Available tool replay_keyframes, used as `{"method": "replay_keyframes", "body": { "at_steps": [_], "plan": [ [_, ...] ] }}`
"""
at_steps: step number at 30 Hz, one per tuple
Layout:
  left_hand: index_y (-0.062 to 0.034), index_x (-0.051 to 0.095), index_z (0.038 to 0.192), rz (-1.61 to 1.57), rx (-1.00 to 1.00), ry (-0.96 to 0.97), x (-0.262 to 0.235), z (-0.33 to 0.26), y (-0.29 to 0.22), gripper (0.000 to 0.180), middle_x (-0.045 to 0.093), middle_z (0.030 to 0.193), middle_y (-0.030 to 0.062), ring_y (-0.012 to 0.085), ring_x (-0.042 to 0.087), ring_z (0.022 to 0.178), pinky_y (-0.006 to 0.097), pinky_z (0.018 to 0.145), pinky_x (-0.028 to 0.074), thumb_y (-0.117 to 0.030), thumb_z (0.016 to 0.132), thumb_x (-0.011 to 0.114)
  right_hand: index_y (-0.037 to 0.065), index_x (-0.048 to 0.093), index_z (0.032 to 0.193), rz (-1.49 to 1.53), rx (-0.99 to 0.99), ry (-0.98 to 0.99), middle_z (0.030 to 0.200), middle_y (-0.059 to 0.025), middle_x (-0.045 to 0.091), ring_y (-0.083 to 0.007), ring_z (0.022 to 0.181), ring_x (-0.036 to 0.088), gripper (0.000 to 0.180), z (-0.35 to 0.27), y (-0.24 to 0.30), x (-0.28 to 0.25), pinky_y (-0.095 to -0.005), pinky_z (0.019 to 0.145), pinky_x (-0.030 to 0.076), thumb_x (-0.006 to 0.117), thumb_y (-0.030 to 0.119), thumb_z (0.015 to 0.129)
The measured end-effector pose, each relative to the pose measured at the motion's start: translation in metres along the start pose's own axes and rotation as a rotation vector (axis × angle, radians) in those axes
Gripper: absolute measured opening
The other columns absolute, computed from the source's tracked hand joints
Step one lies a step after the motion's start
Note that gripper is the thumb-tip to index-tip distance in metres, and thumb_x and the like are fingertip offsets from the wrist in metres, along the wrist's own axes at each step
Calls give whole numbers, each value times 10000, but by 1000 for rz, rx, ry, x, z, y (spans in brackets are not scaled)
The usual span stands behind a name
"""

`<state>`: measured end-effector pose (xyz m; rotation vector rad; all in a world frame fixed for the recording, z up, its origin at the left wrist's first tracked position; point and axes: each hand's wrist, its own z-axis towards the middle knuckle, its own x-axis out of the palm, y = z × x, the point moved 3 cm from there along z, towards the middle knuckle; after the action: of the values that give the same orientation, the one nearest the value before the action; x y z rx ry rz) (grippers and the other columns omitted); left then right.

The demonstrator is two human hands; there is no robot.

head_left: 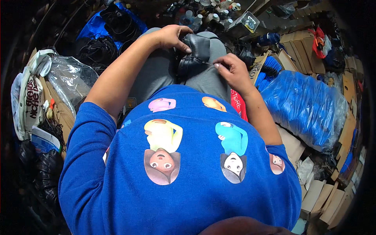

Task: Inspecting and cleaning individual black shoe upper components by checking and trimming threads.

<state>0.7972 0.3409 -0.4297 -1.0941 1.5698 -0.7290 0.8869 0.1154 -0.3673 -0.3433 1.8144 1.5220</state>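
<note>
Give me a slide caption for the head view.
Left hand steadies black leather piece on lap; right hand pinches thin needle beside it.

Black leather piece; blue shirt, cartoon-figure print.

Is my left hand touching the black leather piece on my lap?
Touching. The head view shows the left hand resting on top of the black leather piece, thumb pressed against its upper edge.

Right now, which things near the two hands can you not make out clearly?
Head view only:
- Black leather piece on the lap: its far end is hidden under the left hand.
- Needle: too thin to tell whether thread follows.
- Right hand: its fingers curl inward, hiding the grip.
- Bottles beyond the knees: too small, dark.
</note>
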Motion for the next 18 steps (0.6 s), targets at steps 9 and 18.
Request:
{"method": "replay_keyframes", "body": {
  "at_steps": [9, 18],
  "plan": [
    [-44, 525, 1223, 21, 55, -53, 1, -3, 0, 759, 616, 1116, 166, 272, 581, 1051, 320, 895, 438, -302, 580, 833, 47, 655, 886, -17, -58, -63, 776, -112, 594, -245, 718, 579, 139, 14, 14, 6, -317, 653, 452, 625, 126, 776],
    [-8, 511, 1221, 104, 52, -92, 1, -2, 0, 709, 620, 1104, 136, 213, 589, 996, 304, 866, 454, -180, 606, 821, 68, 670, 875, -125, 32, 27, 770, -115, 589, -254, 711, 577, 154, 24, 24, 1, -330, 646, 453, 614, 156, 762]
  ]
}}
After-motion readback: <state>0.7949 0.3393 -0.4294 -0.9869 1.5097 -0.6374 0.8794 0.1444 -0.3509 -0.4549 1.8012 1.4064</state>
